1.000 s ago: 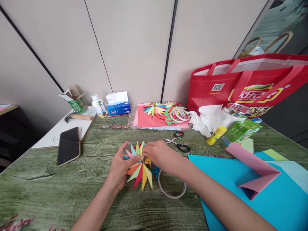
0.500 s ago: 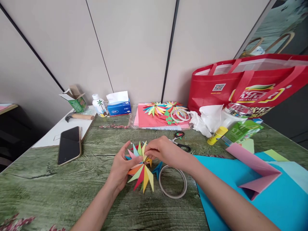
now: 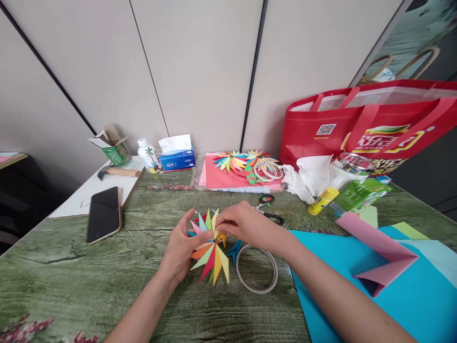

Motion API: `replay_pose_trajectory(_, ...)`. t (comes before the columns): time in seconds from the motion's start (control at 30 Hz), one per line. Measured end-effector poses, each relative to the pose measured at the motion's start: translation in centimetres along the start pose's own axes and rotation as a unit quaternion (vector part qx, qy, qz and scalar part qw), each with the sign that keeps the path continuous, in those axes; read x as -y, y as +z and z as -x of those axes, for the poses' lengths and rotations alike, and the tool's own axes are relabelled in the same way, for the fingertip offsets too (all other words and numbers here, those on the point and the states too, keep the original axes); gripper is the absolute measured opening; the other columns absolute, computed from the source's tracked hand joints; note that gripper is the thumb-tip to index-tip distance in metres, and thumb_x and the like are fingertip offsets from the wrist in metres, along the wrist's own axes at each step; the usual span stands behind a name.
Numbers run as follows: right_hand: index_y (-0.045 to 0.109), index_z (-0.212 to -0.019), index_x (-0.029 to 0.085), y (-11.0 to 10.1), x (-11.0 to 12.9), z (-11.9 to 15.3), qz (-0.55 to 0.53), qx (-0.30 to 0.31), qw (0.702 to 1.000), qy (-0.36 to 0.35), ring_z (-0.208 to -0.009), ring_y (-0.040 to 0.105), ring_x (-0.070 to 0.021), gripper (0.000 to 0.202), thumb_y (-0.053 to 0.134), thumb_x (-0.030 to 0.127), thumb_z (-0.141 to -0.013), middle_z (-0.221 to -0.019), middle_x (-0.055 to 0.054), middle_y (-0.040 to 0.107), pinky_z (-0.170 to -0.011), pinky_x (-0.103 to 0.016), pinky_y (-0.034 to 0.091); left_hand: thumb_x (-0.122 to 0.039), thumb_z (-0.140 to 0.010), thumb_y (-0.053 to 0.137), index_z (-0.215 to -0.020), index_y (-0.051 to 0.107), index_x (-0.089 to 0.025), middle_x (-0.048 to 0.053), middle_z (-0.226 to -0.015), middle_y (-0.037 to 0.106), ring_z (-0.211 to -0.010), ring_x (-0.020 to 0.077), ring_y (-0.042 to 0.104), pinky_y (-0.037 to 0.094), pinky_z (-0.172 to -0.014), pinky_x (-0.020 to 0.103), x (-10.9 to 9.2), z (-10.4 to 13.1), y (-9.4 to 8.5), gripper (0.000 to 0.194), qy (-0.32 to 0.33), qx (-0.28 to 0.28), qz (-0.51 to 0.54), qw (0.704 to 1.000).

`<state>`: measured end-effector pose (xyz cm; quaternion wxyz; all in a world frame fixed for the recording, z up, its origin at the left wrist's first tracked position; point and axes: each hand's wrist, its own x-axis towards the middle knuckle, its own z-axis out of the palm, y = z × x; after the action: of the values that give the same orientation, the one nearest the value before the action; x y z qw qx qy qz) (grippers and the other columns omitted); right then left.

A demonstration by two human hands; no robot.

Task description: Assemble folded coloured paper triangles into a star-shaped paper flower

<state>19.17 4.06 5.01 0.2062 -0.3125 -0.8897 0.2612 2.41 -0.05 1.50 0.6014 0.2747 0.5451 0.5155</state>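
Between my hands is a folded paper star [image 3: 214,261] with many pointed rays in yellow, red, green, orange, pink and blue. My left hand [image 3: 185,245] grips it from the left, thumb on the front near the centre. The fingers of my right hand [image 3: 238,220] are pinched at its upper right rays; the fingertips are partly hidden. Just right of the star lies a small blue folded paper piece [image 3: 234,251], and beside that a roll of tape [image 3: 274,268] flat on the table. Scissors [image 3: 270,216] lie behind my right hand.
A phone [image 3: 104,214] and a hammer [image 3: 123,172] lie at the left. Finished paper stars [image 3: 230,161] rest on red paper at the back. On the right are a glue stick [image 3: 323,201], blue sheets [image 3: 321,286], a pink folded paper [image 3: 378,243] and a red bag [image 3: 307,131].
Almost nothing differs. The view has shifted very slightly, and both hands keep the same hold on the paper star.
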Motion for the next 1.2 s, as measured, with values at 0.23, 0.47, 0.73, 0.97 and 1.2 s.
replay_pose_trajectory(0.23, 0.059, -0.072, 0.012, 0.0, 0.4, 0.0, 0.113, 0.008, 0.993, -0.03, -0.06, 0.048, -0.0087, 0.019, 0.046, 0.013, -0.085, -0.069, -0.003, 0.061, -0.055, -0.022, 0.027, -0.016, -0.041, 0.082, -0.134, 0.031, -0.014, -0.002, -0.058, 0.064, -0.042, 0.0107, 0.056, 0.046, -0.045, 0.022, -0.1, 0.0, 0.1, 0.106, -0.005, -0.011, 0.017, 1.0)
replay_pose_trajectory(0.47, 0.056, -0.075, 0.012, 0.1, 0.2, 0.1, 0.173, 0.041, 0.983, -0.049, -0.06, 0.05, -0.0096, 0.019, 0.042, 0.015, -0.088, -0.071, -0.004, 0.06, -0.054, -0.022, 0.025, -0.015, -0.04, 0.083, -0.133, 0.032, -0.012, -0.001, -0.058, 0.064, -0.042, 0.0111, 0.055, 0.046, -0.044, 0.023, -0.2, 0.0, 0.2, 0.106, -0.012, -0.025, 0.017, 0.999)
replay_pose_trajectory(0.73, 0.052, -0.081, 0.012, 0.3, 1.0, 0.1, 0.27, 0.078, 0.958, -0.05, -0.056, 0.049, -0.0129, 0.011, 0.042, 0.013, -0.087, -0.071, -0.005, 0.059, -0.05, -0.026, 0.019, -0.015, -0.043, 0.082, -0.133, 0.032, -0.013, -0.001, -0.058, 0.065, -0.043, 0.0112, 0.055, 0.048, -0.046, 0.023, 0.4, -0.5, -0.2, 0.103, 0.003, -0.014, 0.009, 1.0)
replay_pose_trajectory(0.97, 0.052, -0.078, 0.012, 0.4, 0.8, 0.0, 0.196, 0.042, 0.98, -0.008, -0.057, 0.046, -0.0105, 0.011, 0.043, 0.015, -0.085, -0.071, -0.004, 0.058, -0.053, -0.023, 0.023, -0.015, -0.043, 0.082, -0.132, 0.032, -0.013, 0.001, -0.061, 0.066, -0.047, 0.0128, 0.058, 0.049, -0.048, 0.024, 0.3, -0.4, -0.2, 0.102, 0.001, -0.014, 0.006, 1.0)
replay_pose_trajectory(1.2, 0.05, -0.072, 0.014, 0.3, -0.3, -0.1, 0.134, -0.02, 0.99, 0.045, -0.054, 0.038, -0.0075, 0.009, 0.044, 0.014, -0.078, -0.064, 0.0, 0.054, -0.051, -0.022, 0.02, -0.015, -0.044, 0.082, -0.132, 0.035, -0.016, 0.003, -0.069, 0.068, -0.053, 0.0141, 0.061, 0.051, -0.054, 0.027, 0.4, -0.3, -0.2, 0.1, 0.009, -0.006, 0.004, 1.0)
